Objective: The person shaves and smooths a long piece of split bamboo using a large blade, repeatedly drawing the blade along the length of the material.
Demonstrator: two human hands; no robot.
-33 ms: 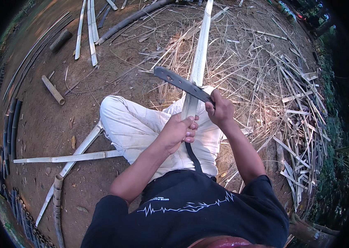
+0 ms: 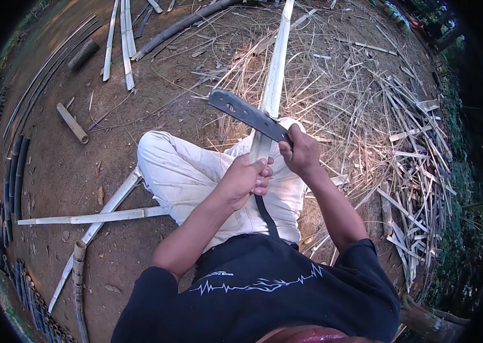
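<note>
A long pale bamboo strip runs from my lap away toward the top of the view. Around its near end, my left hand is closed, with the fingers wrapped over the edges. My right hand grips the handle end of a dark, broad-bladed machete, which has small holes along it. The blade lies crosswise over the strip, just beyond my left hand, and its tip points to the upper left. Where blade and strip meet, the cutting edge is hidden. A dark strap-like piece hangs below my left hand.
Thin bamboo shavings cover the ground ahead and to the right, with a heap of split offcuts at far right. Left of my knee lie pale strips, a bamboo pole and a short bamboo piece.
My right hand and the machete have shifted slightly to the left, and the blade's broad face shows a little more. My left hand stays on the bamboo strip.
</note>
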